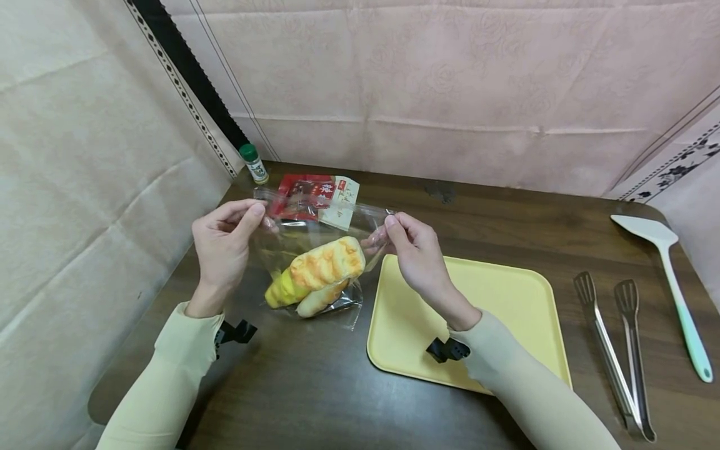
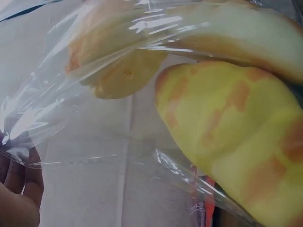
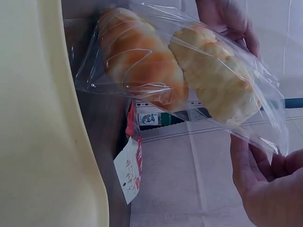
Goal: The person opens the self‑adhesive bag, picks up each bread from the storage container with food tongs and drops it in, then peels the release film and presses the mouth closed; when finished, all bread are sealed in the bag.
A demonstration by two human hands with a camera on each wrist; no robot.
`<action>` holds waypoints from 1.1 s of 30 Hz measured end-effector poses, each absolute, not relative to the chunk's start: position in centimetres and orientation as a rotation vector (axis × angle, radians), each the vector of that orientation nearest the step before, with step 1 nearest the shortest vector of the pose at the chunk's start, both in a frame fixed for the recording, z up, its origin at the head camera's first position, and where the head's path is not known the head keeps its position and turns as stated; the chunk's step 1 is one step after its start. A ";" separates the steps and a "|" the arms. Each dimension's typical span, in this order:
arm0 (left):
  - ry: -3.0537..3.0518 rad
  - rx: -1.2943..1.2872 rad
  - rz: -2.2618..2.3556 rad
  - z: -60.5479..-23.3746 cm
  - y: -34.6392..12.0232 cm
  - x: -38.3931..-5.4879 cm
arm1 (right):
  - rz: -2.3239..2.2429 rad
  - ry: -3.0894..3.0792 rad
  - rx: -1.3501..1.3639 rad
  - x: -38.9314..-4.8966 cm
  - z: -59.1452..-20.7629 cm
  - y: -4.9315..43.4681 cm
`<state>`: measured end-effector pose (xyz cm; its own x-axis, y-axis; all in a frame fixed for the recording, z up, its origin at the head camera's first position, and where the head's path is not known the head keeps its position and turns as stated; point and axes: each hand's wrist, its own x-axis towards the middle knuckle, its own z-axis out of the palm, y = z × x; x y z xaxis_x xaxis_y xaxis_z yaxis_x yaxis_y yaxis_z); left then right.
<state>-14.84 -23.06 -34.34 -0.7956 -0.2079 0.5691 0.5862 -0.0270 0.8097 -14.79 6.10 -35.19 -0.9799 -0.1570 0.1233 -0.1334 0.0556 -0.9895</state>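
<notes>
A clear plastic bag hangs between the two hands, its upper edge stretched wide. Inside lie three bread rolls: a ridged golden one on top, a yellow one at the left and a pale, browned one underneath. My left hand pinches the bag's upper left corner between thumb and fingers. At the upper right corner, my right hand pinches the film the same way. The right wrist view shows the right hand at the bag's edge, with the yellow roll mostly hidden there.
A yellow tray lies under the right forearm. Metal tongs and a white spatula with a mint handle are farther right. Behind the bag lie a red and white packet and a green-capped bottle, near fabric-covered walls.
</notes>
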 end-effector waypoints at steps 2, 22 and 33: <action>-1.703 -0.386 -1.882 -34.2 -22.9 -14.8 | -2.113 2.287 -0.313 -14.8 -35.3 6.2; -1.722 -0.447 -1.925 -33.4 -21.9 -14.1 | -2.081 2.443 -0.222 -15.2 -35.2 6.7; -1.799 -0.447 -1.771 -33.1 -20.9 -13.9 | -1.933 3.320 -1.065 -13.3 -33.3 4.2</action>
